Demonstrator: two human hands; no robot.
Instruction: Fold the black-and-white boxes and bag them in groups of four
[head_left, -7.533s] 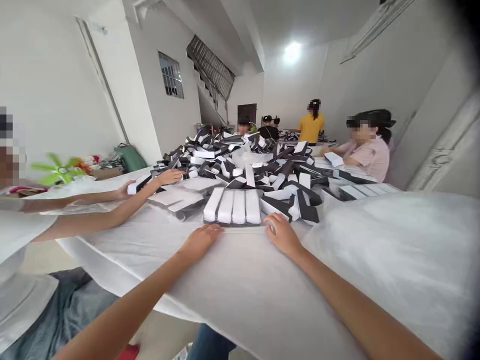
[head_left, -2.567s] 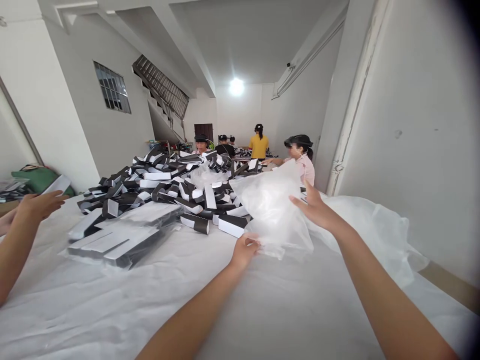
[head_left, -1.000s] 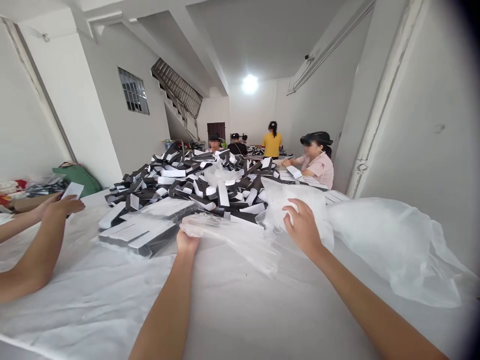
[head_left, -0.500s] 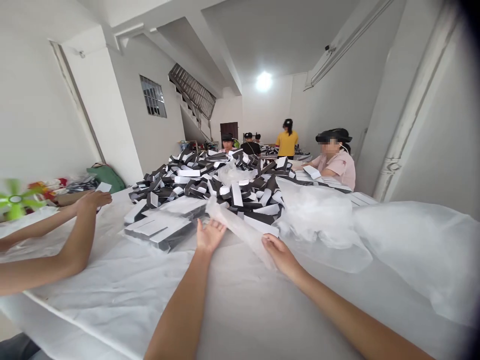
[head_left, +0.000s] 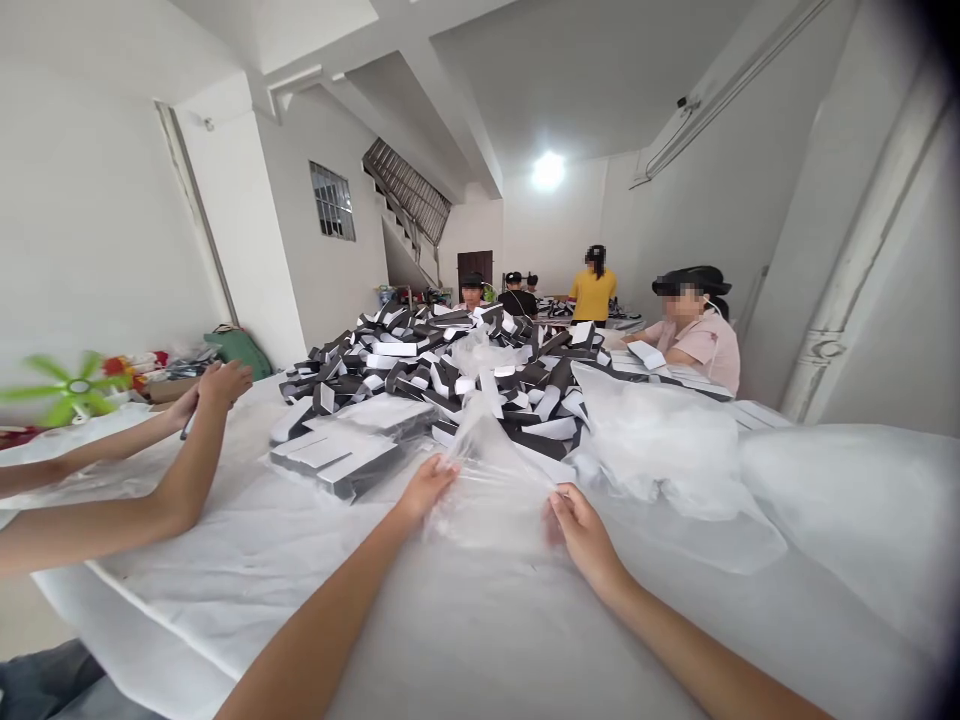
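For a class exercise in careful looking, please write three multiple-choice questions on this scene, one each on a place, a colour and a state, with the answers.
1. Where is the clear plastic bag?
A) On the floor
B) Stretched between the person's left hand and right hand
C) Hanging on the stairs

2. What colour is the shirt of the co-worker standing at the far end of the room?
A) Green
B) Pink
C) Yellow

3. How do the black-and-white cardboard pieces in the big heap lie?
A) Loosely jumbled
B) In neat rows
C) Sealed in a carton

Answers:
1. B: the plastic spans the gap between the hands, above the white-covered table.
2. C: the shirt shows yellow.
3. A: the pieces lie at all angles.
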